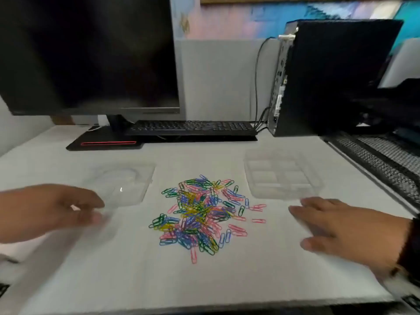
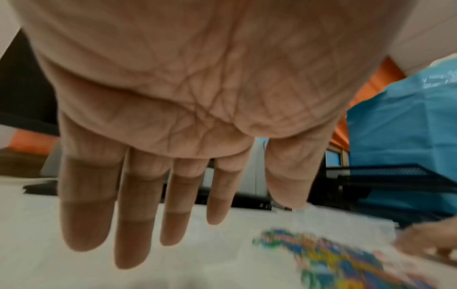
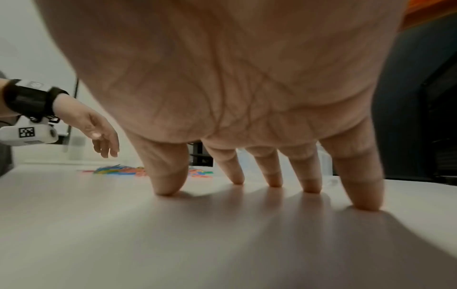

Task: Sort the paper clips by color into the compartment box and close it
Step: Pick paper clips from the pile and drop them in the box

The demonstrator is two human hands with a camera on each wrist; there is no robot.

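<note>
Head view shows nothing sorted yet: the paper clips [image 1: 204, 214] lie in one mixed heap mid-table, the compartment box [image 1: 280, 176] sits empty at far right, and its lid [image 1: 127, 183] lies at far left. Left hand [image 1: 54, 210] and right hand [image 1: 345, 228] are spread and empty; every clip remains to sort.

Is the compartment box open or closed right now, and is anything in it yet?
Open and empty. The compartment box shows bare dividers, its clear lid lies apart across the pile, and every paper clip is on the table.
</note>
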